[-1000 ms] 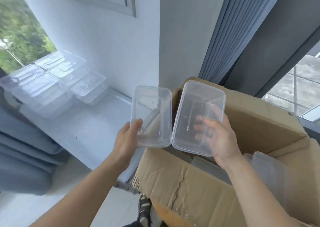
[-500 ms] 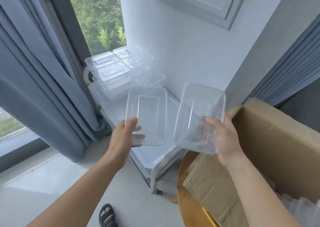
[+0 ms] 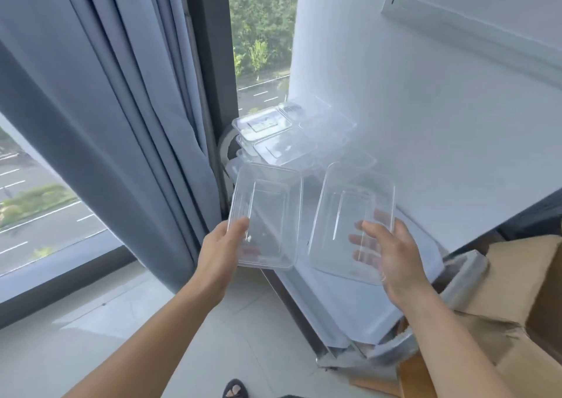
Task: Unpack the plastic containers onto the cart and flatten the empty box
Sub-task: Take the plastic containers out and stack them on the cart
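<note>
My left hand (image 3: 220,253) grips the near end of a clear rectangular plastic container (image 3: 267,209), thumb on top. Held in my right hand (image 3: 392,257) is a second clear container (image 3: 349,215), with fingers showing through its base and the thumb on its rim. Both containers hang above the white top of the cart (image 3: 349,306). At the cart's far end sit several clear containers with lids (image 3: 273,136), stacked against the wall. The brown cardboard box (image 3: 517,291) stands open at the lower right, behind my right arm.
Grey-blue curtains (image 3: 106,108) hang at the left beside a tall window (image 3: 258,32). A white wall (image 3: 425,108) runs along the cart's far side. Pale floor tiles (image 3: 152,337) lie below, and a sandalled foot (image 3: 234,390) shows at the bottom edge.
I have turned left from the box to the cart. Both hands have carried their containers out of the box and over the cart top.
</note>
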`<control>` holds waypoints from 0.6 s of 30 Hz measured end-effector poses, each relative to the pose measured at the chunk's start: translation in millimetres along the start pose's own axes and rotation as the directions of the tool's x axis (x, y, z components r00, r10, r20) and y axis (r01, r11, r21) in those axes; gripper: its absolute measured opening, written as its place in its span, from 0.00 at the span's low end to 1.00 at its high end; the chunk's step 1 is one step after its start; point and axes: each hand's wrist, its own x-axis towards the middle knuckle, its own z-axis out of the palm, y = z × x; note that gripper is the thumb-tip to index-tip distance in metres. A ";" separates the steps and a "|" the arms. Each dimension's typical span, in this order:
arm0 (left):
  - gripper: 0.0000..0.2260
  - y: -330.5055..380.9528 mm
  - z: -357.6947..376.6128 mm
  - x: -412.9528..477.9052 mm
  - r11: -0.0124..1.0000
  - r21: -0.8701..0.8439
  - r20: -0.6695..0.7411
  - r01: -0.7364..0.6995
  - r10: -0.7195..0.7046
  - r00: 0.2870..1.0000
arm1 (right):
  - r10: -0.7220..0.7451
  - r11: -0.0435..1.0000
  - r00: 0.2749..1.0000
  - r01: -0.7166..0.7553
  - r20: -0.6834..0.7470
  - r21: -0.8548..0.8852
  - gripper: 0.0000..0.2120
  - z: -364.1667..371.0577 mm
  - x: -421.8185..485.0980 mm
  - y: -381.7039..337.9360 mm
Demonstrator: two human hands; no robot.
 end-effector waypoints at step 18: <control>0.10 72.6 53.9 163.2 0.982 0.178 0.102 -0.059 0.041 0.994 | 0.077 0.997 0.962 -0.072 -0.261 0.026 0.07 11.8 155.0 4.0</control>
